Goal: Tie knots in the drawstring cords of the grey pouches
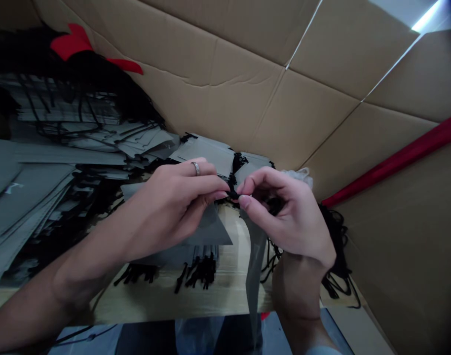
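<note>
Between the fingertips of both hands is a short piece of black cord (233,195). My left hand (184,197), with a ring on one finger, pinches its left end. My right hand (281,207) pinches the other end between thumb and forefinger, its remaining fingers curled. From below my right hand a grey translucent sheet (255,261) hangs down past the table edge; whether the cord joins it is hidden. Under my left hand lies a stack of grey sheets (166,257) with black cord ends sticking out at its front.
A wooden table (225,301) bears the stacks. More grey sheets (36,182) with black cords pile up at left, red pieces (72,44) on top. Cardboard walls (229,74) stand behind and at right, with a red strip (395,160). Loose black cords (338,256) lie at right.
</note>
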Tool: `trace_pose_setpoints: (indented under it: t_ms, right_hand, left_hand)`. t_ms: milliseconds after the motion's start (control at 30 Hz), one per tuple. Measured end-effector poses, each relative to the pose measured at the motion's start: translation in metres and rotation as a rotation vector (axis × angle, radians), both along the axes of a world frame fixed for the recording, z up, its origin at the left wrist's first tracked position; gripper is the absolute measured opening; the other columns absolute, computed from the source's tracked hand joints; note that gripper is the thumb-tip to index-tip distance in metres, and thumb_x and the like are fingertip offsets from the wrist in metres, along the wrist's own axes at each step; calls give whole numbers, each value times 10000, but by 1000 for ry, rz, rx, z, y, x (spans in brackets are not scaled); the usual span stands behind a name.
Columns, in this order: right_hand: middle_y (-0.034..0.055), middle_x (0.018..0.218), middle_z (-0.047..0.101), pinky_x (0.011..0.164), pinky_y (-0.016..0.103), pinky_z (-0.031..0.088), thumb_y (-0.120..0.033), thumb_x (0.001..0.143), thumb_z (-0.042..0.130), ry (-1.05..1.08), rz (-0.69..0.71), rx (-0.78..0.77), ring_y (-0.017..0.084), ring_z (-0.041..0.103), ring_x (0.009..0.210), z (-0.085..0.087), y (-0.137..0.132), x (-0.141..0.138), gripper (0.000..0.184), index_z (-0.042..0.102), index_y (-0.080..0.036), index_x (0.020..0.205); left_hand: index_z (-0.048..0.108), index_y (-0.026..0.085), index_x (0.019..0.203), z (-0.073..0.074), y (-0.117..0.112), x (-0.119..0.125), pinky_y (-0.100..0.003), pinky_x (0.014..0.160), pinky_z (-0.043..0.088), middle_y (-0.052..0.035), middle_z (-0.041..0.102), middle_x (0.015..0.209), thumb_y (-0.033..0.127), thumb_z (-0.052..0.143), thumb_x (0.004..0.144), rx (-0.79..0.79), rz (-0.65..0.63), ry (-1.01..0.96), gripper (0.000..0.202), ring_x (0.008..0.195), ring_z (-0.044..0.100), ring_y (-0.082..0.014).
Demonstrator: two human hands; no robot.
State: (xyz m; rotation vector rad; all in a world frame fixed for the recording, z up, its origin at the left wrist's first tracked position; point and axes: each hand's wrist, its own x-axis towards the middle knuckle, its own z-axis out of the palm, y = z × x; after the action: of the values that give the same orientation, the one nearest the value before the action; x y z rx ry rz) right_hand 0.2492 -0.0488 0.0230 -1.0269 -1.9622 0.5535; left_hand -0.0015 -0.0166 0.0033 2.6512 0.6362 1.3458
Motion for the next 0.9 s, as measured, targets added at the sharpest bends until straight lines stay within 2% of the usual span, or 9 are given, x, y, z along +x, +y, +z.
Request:
trace_pose_setpoints:
  t_ms: [100, 267, 333, 433, 533, 633, 733, 900]
  right_hand:
    - [-2, 876, 756, 669, 252, 559, -189, 1025, 804, 28, 67, -79, 133, 677, 750, 2, 2, 2, 90, 739, -219, 970]
    - [-12, 819, 733, 606, 233, 517, -231, 1003, 867, 102, 132, -212, 120, 635, 694, 5, 4, 3, 146, 736, -212, 940]
    - [-20, 803, 728, 600, 225, 509, -215, 973, 908, 127, 141, -250, 114, 625, 683, 6, 5, 2, 172, 742, -209, 931]
    - [-34, 789, 709, 618, 216, 513, -194, 931, 968, 162, 125, -254, 105, 609, 684, 8, 5, 0, 220, 749, -201, 914]
    - [-47, 768, 687, 602, 209, 495, -195, 911, 1001, 193, 128, -256, 97, 584, 665, 8, 4, 0, 250, 751, -199, 904]
    - [-47, 769, 692, 608, 212, 498, -197, 918, 1005, 193, 142, -256, 98, 589, 664, 8, 4, 1, 249, 756, -201, 912]
    - [-36, 786, 713, 622, 225, 517, -228, 921, 1016, 190, 156, -256, 109, 611, 676, 8, 4, 1, 259, 758, -203, 918]
    - [-18, 816, 749, 619, 233, 530, -290, 923, 1038, 209, 211, -321, 123, 633, 687, 7, 6, 1, 300, 749, -211, 929]
  left_hand:
    - [796, 210, 1071, 3, -1, -2, -266, 715, 544, -24, 777, 974, 99, 562, 1136, -25, -40, 15, 267, 823, 696, -145]
    - [797, 197, 1060, 7, -2, -4, -237, 727, 542, -4, 785, 964, 3, 564, 1088, -6, -62, 24, 305, 848, 713, -125]
    - [800, 186, 1060, 7, -3, -3, -243, 708, 526, -2, 781, 942, 40, 597, 1113, -9, -53, 33, 255, 823, 700, -123]
    - [817, 218, 1211, 5, -5, -3, -268, 722, 529, -2, 792, 994, 134, 643, 1147, -46, -27, 27, 204, 829, 711, -140]
    - [808, 263, 1351, 4, -7, -2, -278, 751, 545, 1, 785, 1022, 200, 699, 1158, -82, -67, 18, 231, 853, 722, -151]
    - [836, 274, 1284, 4, -8, -2, -276, 793, 573, 4, 770, 986, 230, 755, 1156, -57, -90, -22, 158, 871, 721, -158]
    - [851, 263, 1227, 3, -7, -2, -260, 842, 599, 4, 781, 977, 154, 746, 1143, -17, -109, -47, 173, 907, 730, -156]
    - [833, 227, 1229, 2, -8, -3, -226, 825, 596, 6, 803, 993, 149, 772, 1139, 13, -104, -57, 134, 898, 735, -126]
